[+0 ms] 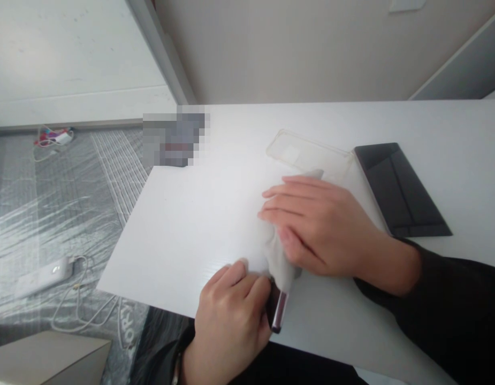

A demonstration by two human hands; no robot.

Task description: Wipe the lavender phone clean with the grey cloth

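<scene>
My left hand (231, 310) is closed around the near end of a phone (278, 313) with a shiny purplish edge, close to the front edge of the white table. Most of the phone is covered. Over it lies a whitish cloth (280, 262), pressed down by my right hand (321, 224), whose thumb and fingers hold the cloth. The cloth's far corner shows beyond the knuckles. Just past my right hand, a clear phone case (307, 154) lies on the table. To the right of that hand, a dark tablet (402, 187) rests flat.
The white table (179, 230) meets a wall at the back. A blurred-out object (181, 141) sits at its far left corner. On the shiny floor to the left are a white power strip (46, 275) with cables and a box (50, 355).
</scene>
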